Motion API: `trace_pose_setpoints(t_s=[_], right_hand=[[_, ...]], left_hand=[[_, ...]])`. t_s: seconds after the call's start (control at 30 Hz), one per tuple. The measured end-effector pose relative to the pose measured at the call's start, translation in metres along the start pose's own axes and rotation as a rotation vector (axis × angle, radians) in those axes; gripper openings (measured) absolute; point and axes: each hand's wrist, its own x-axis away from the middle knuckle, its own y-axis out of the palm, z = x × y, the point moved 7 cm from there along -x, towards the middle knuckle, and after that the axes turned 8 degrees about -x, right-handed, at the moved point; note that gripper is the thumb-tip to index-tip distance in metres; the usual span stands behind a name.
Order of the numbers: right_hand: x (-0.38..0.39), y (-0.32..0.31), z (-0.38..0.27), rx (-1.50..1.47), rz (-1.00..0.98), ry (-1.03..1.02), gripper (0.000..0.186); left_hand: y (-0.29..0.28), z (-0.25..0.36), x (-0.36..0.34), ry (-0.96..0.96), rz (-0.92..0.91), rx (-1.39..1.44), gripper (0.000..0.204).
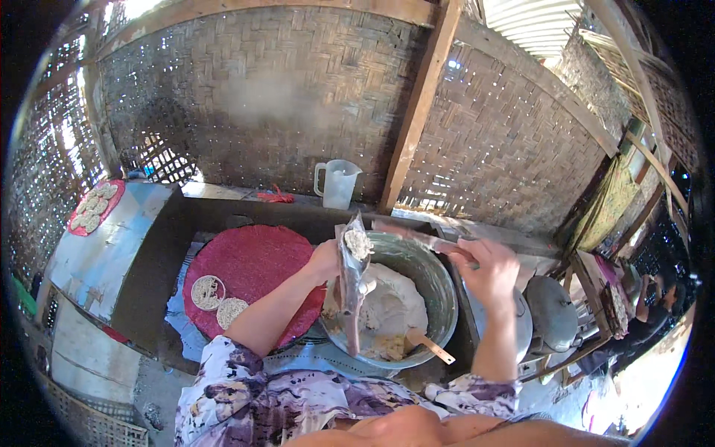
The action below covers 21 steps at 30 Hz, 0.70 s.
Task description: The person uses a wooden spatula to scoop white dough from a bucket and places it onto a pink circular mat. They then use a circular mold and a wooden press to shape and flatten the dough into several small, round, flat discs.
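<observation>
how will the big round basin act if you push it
The basin would probably feel heavy, given the pale mass covering much of its bottom. Its metal-looking wall should be stiff. The paddle leaning over its rim might shift with a jolt.

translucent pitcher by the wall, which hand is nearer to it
Left. The left hand is below the translucent pitcher and slightly left in the view; the right hand is farther off, to its lower right.
</observation>
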Motion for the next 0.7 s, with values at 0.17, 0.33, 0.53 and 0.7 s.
trace_pose_setpoints(t_s=[0.17, 0.33, 0.53, 0.7], right_hand=[[0.059, 0.073, 0.014, -0.264, 0.312, 0.565, 0.019], [0.085, 0.08, -0.01, -0.237, 0.26, 0.402, 0.02], [0.099, 0.08, 0.03, -0.41, 0.269, 0.804, 0.022], [0.08, 0.087, 0.007, -0.204, 0.279, 0.492, 0.017]], left_hand=[[0.02, 0.04, -0.005, 0.063, 0.207, -0.289, 0.043], [0.02, 0.004, -0.022, 0.09, 0.152, -0.25, 0.032], [0.051, -0.019, -0.034, -0.071, -0.039, 0.705, 0.039], [0.047, -0.014, -0.033, 0.273, 0.096, 0.21, 0.04]])
